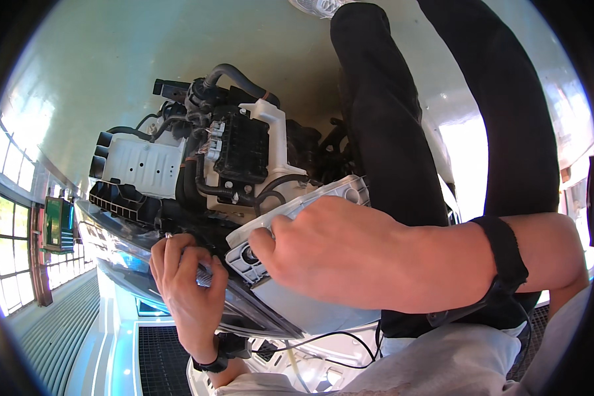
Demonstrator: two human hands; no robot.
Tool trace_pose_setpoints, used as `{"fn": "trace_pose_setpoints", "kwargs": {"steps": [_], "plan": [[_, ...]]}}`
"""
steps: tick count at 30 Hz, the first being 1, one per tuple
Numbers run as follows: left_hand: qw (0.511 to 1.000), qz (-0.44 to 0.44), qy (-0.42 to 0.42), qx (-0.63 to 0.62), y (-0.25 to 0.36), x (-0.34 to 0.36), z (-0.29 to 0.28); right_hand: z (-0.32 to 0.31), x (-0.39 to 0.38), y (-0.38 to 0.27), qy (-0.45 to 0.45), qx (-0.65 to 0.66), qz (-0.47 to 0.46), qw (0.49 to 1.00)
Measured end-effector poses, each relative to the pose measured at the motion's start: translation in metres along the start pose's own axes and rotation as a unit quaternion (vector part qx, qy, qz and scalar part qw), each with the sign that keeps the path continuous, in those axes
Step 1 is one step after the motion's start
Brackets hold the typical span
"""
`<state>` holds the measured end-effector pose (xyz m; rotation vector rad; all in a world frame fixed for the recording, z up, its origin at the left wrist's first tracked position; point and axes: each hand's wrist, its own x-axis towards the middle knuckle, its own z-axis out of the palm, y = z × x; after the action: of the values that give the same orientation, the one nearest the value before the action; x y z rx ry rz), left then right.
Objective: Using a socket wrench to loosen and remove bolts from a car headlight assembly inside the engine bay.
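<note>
My left hand [185,290] is closed, fingers curled at the car part's dark edge beside small metallic bits too small to name. My right hand [317,251] lies over a light grey lamp housing [353,193], its fingers bent at the housing's left end, hiding what they grip. Below this housing is a smooth panel with dark trim [290,310]. Beyond both hands sits an engine assembly with a black box [243,150], a white plastic bracket [274,125], black hoses [234,76] and a vented silver plate [148,165].
Two black-trousered legs [389,119] fill the upper right, with a pale shoe [317,6] at the top. Around the engine is a glossy greenish floor [145,46]. At left are windows [6,251] and a green box [59,224]. Thin black cables [350,335] run along the bottom.
</note>
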<state>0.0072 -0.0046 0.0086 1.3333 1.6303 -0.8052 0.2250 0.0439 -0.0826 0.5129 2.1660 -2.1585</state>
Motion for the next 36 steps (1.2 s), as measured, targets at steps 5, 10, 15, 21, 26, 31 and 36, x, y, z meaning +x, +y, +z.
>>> {"fn": "trace_pose_setpoints", "kwargs": {"steps": [5,10,15,21,26,31,36], "plan": [[1.000,0.001,0.001,-0.003,0.002,0.002,0.000,-0.006,0.000,0.004,-0.027,0.002,-0.060,0.998],[1.000,-0.003,-0.005,-0.001,0.001,-0.001,-0.001,0.001,0.002,-0.004,-0.036,0.011,-0.049,0.998],[1.000,0.002,-0.003,-0.004,0.002,0.000,0.000,0.003,0.004,-0.006,-0.019,0.022,-0.016,0.999],[1.000,-0.009,-0.013,-0.002,0.004,0.001,-0.001,-0.005,0.008,-0.001,-0.059,-0.036,-0.072,0.995],[1.000,-0.013,-0.015,-0.001,0.003,0.000,-0.001,0.005,0.002,-0.016,0.025,-0.013,0.071,0.997],[1.000,-0.012,-0.016,-0.003,0.003,-0.001,-0.002,-0.003,0.004,-0.016,-0.080,0.027,0.009,0.996],[1.000,-0.006,-0.004,-0.008,0.004,-0.002,-0.005,-0.001,0.007,-0.027,-0.107,0.008,0.039,0.993]]}}
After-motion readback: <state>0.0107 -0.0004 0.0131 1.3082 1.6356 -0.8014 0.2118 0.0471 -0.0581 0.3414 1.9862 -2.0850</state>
